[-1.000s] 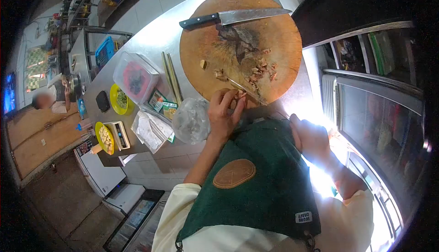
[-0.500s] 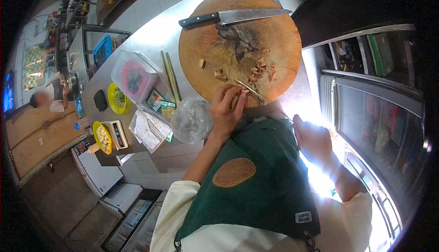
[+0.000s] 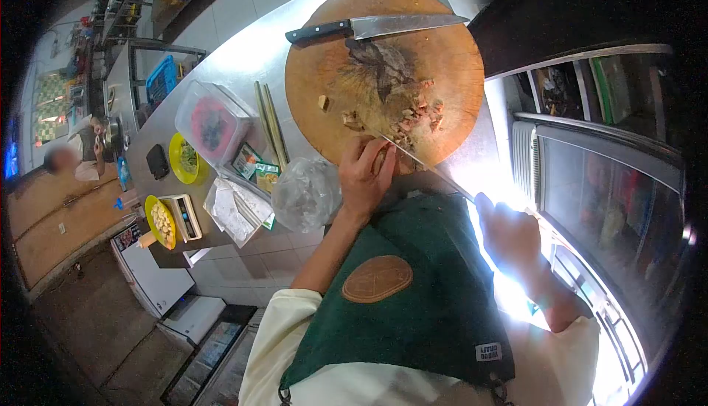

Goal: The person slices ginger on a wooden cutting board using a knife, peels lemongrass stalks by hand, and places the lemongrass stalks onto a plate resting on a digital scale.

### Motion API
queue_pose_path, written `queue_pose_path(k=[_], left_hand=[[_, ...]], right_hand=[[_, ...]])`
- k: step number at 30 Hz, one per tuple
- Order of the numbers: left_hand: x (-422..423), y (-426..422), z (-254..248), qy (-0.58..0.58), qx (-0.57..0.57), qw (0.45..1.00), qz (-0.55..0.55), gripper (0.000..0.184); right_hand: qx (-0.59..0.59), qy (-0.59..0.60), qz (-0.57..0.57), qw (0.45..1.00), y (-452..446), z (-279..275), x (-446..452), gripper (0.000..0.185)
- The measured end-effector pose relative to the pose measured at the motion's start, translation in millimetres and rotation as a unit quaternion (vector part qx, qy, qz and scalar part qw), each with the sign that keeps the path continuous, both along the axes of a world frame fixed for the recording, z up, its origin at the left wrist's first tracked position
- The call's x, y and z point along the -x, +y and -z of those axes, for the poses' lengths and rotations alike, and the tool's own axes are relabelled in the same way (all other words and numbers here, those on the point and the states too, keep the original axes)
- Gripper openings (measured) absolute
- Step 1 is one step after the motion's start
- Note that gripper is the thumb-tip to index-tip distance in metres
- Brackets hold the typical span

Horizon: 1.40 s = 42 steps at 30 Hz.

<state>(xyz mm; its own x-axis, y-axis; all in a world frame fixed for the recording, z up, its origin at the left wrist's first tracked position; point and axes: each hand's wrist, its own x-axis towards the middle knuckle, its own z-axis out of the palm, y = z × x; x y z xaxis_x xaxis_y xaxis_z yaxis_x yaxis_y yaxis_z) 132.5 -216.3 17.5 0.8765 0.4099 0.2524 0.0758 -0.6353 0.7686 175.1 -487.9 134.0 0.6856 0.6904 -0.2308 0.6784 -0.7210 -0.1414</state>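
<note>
My left hand [image 3: 366, 174] rests at the near edge of a round wooden chopping board [image 3: 313, 74]. Its fingers are curled down on a small brownish piece of food [image 3: 380, 161], mostly hidden. To the right, my right hand [image 3: 512, 235] is closed around the handle of a knife, washed out by glare. That knife's thin blade [image 3: 424, 164] slants across the board's near edge, its tip close to my left fingertips. Chopped reddish-brown bits [image 3: 420, 115] lie just beyond the blade, with a few larger tan chunks [image 3: 352, 120] left of them.
A second, black-handled knife [image 3: 398, 26] lies across the board's far side. Left of the board are tongs-like sticks [image 3: 271, 126], a clear plastic bag [image 3: 306, 196], a plastic tub [image 3: 210, 122], yellow bowls [image 3: 181, 166] and a scale [image 3: 186, 216]. Another person [image 3: 85, 148] is at far left.
My right hand has shifted slightly down and right with the knife, and more of the blade shows. My left hand stays almost in place. The view has shifted slightly.
</note>
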Motion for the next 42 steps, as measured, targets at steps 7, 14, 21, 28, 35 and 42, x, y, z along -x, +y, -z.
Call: queue_pose_path(k=[7, 14, 21, 28, 35, 42], left_hand=[[4, 0, 9, -0.026, -0.061, 0.998, -0.002, 0.021], [6, 2, 14, -0.033, -0.016, 0.999, -0.010, 0.024], [4, 0, 21, -0.057, -0.032, 0.998, -0.024, 0.023], [2, 0, 22, -0.076, -0.015, 0.997, -0.009, 0.022], [4, 1, 23, -0.066, -0.008, 0.998, 0.002, 0.021], [-1, -3, 18, -0.050, -0.046, 0.998, 0.003, 0.022]], right_hand=[[0.019, -0.081, -0.089, 0.993, -3, -11, 2, 0.031], [0.105, -0.118, -0.173, 0.972, 12, -13, -8, 0.050], [0.078, 0.251, 0.045, 0.964, 42, -1, -17, 0.046], [0.043, 0.172, 0.028, 0.984, 51, 55, -17, 0.052], [-0.022, 0.261, 0.088, 0.961, 51, 50, -33, 0.042], [0.005, 0.133, 0.065, 0.989, 16, 24, 0, 0.041]])
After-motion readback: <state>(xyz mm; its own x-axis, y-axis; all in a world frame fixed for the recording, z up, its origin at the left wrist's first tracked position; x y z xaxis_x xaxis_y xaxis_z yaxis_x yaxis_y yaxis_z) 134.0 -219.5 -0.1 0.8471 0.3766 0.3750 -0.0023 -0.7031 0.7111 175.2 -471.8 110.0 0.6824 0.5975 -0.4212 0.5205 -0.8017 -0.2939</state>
